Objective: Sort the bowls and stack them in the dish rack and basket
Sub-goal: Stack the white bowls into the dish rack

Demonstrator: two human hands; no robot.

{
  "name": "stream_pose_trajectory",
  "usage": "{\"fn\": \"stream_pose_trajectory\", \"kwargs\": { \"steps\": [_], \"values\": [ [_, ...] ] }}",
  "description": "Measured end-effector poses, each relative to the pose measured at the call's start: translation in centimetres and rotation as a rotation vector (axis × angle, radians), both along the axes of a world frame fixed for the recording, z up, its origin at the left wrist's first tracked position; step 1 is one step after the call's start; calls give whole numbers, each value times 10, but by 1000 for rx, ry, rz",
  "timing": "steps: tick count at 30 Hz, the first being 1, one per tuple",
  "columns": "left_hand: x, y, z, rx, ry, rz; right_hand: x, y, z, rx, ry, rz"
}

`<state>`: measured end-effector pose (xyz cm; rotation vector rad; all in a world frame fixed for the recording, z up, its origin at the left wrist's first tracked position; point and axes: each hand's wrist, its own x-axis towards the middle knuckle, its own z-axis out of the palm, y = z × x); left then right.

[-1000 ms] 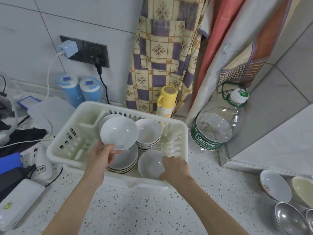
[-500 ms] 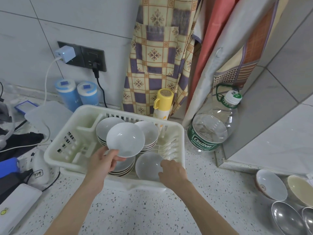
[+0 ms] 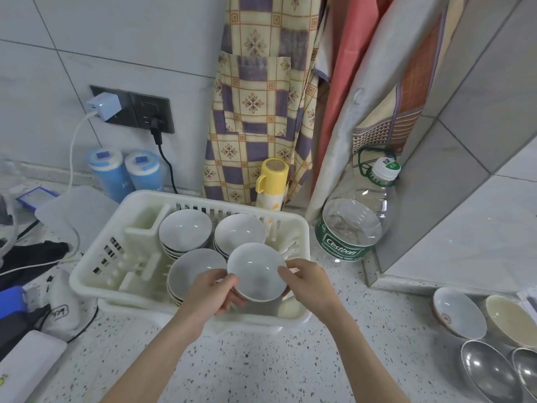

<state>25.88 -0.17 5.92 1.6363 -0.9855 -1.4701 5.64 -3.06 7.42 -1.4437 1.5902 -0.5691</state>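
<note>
- So both hands, left hand (image 3: 213,292) and right hand (image 3: 311,282), have fingers clamped on one white bowl (image 3: 257,271) at the dish rack (image 3: 96,274)'s near right corner.
- Behind it, three bowl stacks (image 3: 186,231) sit inside the rack.

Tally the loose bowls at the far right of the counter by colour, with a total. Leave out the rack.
White bowl with a red outside: 1
Cream bowl: 1
Metal bowls: 2
Total: 4
</note>
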Motion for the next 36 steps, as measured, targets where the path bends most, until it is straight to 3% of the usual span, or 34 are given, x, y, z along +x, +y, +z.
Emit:
{"fn": "stream_pose_trajectory", "kwargs": {
  "steps": [8,19,26,36],
  "values": [
    [-5,-8,1,134,-169,-136,3,-7,-1,49,214,-4],
    [3,-11,-6,-11,-444,-254,16,-7,-7,83,514,80],
    [-2,-3,-12,-65,-731,-391,23,-6,-13,48,695,159],
    [-10,5,-21,-37,-744,-411,31,-3,-27,-49,965,238]
  ]
}}
